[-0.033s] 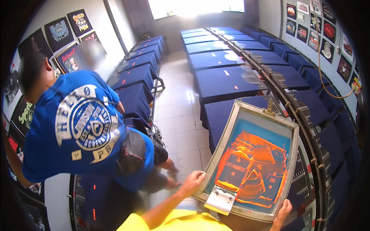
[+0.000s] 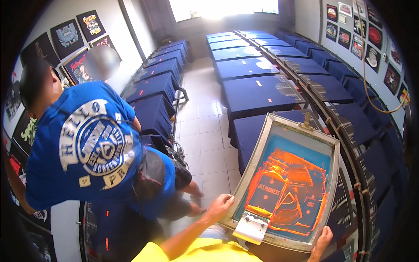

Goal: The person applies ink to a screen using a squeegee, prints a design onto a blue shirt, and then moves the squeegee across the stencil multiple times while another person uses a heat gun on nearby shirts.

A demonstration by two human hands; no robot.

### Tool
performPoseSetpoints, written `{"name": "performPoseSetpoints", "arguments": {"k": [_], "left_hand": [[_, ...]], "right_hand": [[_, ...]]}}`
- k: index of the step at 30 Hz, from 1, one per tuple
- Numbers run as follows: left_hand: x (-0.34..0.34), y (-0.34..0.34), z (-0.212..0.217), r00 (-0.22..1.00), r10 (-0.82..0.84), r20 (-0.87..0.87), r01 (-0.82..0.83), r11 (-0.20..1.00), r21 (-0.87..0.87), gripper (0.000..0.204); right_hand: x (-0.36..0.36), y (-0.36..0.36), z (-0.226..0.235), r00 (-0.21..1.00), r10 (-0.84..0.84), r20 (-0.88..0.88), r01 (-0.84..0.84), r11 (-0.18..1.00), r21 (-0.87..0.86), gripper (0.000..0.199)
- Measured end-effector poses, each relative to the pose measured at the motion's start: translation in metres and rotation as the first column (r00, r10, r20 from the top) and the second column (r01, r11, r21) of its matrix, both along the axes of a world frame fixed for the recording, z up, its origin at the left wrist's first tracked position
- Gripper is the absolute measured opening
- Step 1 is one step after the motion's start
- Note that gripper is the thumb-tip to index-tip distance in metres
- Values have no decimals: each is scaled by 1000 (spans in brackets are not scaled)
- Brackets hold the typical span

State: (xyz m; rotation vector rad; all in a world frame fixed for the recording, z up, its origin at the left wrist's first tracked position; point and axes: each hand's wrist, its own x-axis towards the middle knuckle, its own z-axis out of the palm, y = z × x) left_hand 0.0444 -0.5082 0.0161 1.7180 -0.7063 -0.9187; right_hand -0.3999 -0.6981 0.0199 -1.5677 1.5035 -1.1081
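Note:
A screen printing frame (image 2: 334, 171) is held in front of me at a tilt, its blue mesh streaked with bright orange ink (image 2: 291, 163). My left hand (image 2: 219, 208) is closed on the frame's left edge near its lower corner. At the lower right corner, my right hand (image 2: 322, 243) grips the other side, with some fingers hidden behind it. A pale metal plate (image 2: 252, 227) with bolts is fixed on the frame's near edge, between my hands. On the far edge sits a small metal bracket (image 2: 307, 122).
Rows of dark blue shirts lie on printing boards (image 2: 257, 91) to the right and left (image 2: 152, 89). A long metal rail (image 2: 325, 114) runs between the right rows. At left, a person in a blue shirt (image 2: 94, 144) stands close beside a tiled aisle (image 2: 203, 126). A hose (image 2: 364, 83) hangs at right.
The whole view has shifted very slightly. Both my hands keep the same hold on the screen printing frame.

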Motion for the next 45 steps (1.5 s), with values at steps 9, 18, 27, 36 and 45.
{"name": "performPoseSetpoints", "arguments": {"k": [9, 18, 27, 36, 45], "left_hand": [[95, -55, 40, 998, 47, -36, -47, 999, -7, 48], [185, -74, 66, 957, 288, -23, -288, 958, 5, 52], [271, -57, 62, 872, 468, -141, -480, 875, -66, 48], [372, -62, 41, 735, 637, -231, -673, 728, -131, 31], [466, -77, 48, 595, 766, -242, -802, 586, -118, 27]], "right_hand": [[118, -126, 10, 986, 144, 80, -153, 980, 128, 29], [281, -249, 14, 903, 423, 71, -429, 890, 154, 27], [511, -324, 39, 772, 626, 108, -629, 729, 271, 24], [742, -375, 19, 631, 767, 111, -759, 583, 290, 23], [879, -378, 20, 538, 838, 92, -822, 497, 277, 26]]}}
